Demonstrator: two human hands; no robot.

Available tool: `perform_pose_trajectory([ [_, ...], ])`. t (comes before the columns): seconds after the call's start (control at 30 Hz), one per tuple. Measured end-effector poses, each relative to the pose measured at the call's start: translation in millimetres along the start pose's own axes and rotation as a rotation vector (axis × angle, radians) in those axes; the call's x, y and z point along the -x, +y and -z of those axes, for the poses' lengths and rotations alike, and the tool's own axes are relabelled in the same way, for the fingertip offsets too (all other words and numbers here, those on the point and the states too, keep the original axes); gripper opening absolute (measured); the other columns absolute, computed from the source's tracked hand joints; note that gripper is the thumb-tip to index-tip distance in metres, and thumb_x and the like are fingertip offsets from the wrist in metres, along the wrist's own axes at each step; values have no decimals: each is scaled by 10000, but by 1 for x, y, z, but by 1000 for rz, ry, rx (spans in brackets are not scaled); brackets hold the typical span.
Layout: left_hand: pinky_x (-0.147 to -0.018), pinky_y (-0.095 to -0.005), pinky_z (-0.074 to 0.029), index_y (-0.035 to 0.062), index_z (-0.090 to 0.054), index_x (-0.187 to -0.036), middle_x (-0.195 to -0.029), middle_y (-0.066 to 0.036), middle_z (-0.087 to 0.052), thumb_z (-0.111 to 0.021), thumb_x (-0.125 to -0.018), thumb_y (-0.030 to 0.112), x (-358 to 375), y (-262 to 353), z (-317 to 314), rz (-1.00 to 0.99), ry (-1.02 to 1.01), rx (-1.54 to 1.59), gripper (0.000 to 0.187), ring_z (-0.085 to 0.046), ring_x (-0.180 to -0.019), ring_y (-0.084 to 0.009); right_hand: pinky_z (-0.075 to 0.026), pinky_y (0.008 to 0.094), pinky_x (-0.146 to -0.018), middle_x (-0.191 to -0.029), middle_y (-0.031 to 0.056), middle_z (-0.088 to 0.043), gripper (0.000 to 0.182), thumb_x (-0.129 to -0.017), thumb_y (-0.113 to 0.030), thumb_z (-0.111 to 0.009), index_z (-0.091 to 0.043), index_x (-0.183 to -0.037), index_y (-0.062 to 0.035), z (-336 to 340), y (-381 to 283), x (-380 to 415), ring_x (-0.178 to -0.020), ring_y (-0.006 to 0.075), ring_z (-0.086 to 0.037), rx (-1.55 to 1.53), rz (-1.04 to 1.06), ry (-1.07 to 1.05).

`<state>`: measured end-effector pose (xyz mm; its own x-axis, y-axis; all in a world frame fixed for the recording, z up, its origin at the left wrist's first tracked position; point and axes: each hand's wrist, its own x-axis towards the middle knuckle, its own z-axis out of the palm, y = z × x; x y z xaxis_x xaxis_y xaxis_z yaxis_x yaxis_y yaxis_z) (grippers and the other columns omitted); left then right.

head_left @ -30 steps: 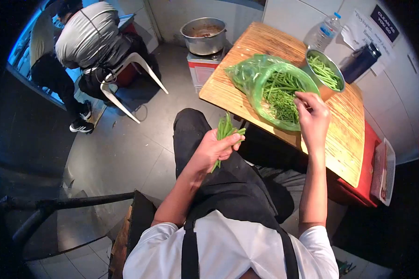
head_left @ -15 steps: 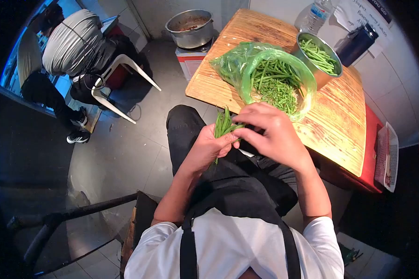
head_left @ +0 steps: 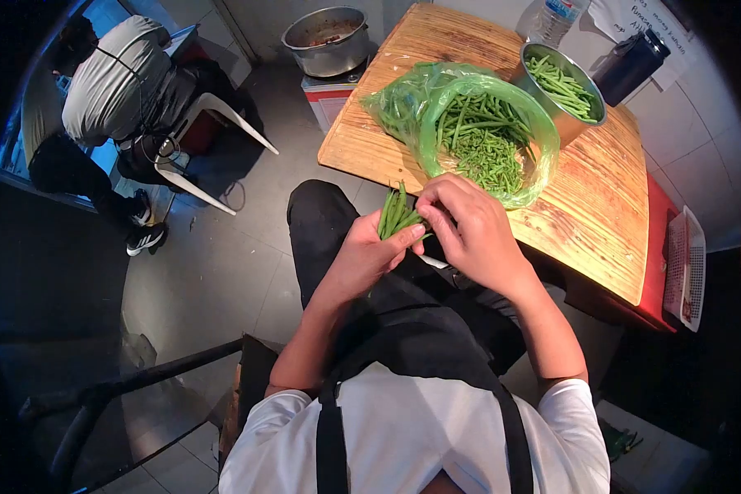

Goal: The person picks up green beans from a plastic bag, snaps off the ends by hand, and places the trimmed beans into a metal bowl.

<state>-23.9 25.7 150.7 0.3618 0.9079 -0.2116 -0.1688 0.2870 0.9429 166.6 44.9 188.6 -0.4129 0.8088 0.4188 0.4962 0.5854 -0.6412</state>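
The left hand [head_left: 369,251] grips a bunch of green beans [head_left: 395,216] over the lap; the right hand [head_left: 469,230], back from the far bag [head_left: 436,99], now pinches their tips, adding to the bunch.

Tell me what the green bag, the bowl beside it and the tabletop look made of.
Green bag: thin, glossy plastic, translucent and crinkled. Bowl: likely stainless steel, with a shiny grey wall. Tabletop: wood or wood-look laminate, showing pale streaked grain.

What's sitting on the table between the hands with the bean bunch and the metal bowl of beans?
In the head view, the green plastic bag of green beans lies open between them, beside the metal bowl.
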Motion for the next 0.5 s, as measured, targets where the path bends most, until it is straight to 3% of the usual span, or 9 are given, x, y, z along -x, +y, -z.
perform_pose_trajectory([
  [0.23,-488,-189,-303,65,-627,-1089,-769,22,-600,-663,-998,178,0,-1,-2,59,6,6,149,-405,-546,-12,-519,442,-766,-917,153,-671,105,-876,-45,-680,-666,-967,4,7,0,4,-857,364,-645,-46,103,50],
  [0.4,-509,-201,-315,79,-651,-1024,-776,50,-586,-676,-995,210,6,2,-11,-64,60,-126,137,-401,-579,1,-525,449,-766,-905,155,-681,107,-860,-46,-700,-691,-949,12,8,1,6,-850,367,-650,-14,113,14],
  [0.5,-744,-244,-491,41,-663,-1119,-866,39,-640,-655,-1014,185,1,-13,-3,-207,44,-211,179,-587,-812,-54,-520,452,-736,-854,169,-663,104,-822,-8,-719,-684,-915,23,7,-3,1,-817,376,-638,46,129,15],
])
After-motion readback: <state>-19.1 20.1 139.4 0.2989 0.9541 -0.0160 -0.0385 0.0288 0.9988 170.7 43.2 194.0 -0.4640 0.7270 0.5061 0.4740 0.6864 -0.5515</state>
